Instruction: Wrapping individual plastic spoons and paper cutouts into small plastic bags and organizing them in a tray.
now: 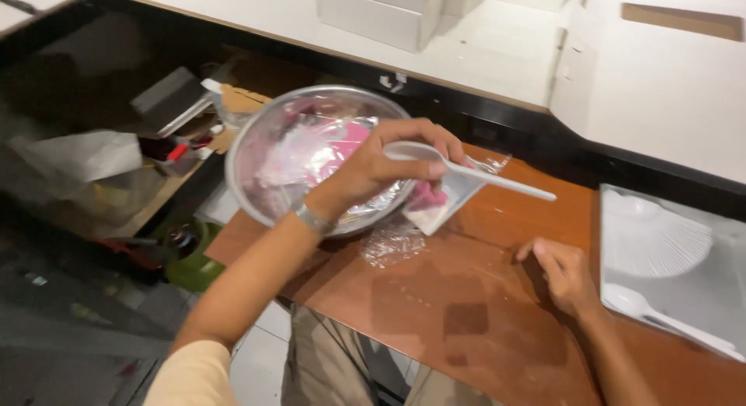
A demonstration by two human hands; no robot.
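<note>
My left hand (pixel 373 171) is closed around a white plastic spoon (pixel 497 182), whose handle points right. The hand hovers over the right rim of a round metal bowl (pixel 247 190). Clear plastic film covers the bowl, and something pink shows beneath it. Just under the spoon, against my fingers, is a small white packet (pixel 439 210) with a pink filling; I cannot tell whether the hand also grips it. My right hand (pixel 566 275) rests on the brown table (pixel 466 320) with fingers loosely spread. It holds nothing and lies just left of a pale tray.
The pale tray (pixel 726 243) at the right carries a fan of white pieces and another white spoon (pixel 660 322). Crumpled clear film (pixel 391 243) lies by the bowl. White boxes (pixel 381 13) stand on the white counter behind. A cluttered shelf and a green object (pixel 194 268) sit lower left.
</note>
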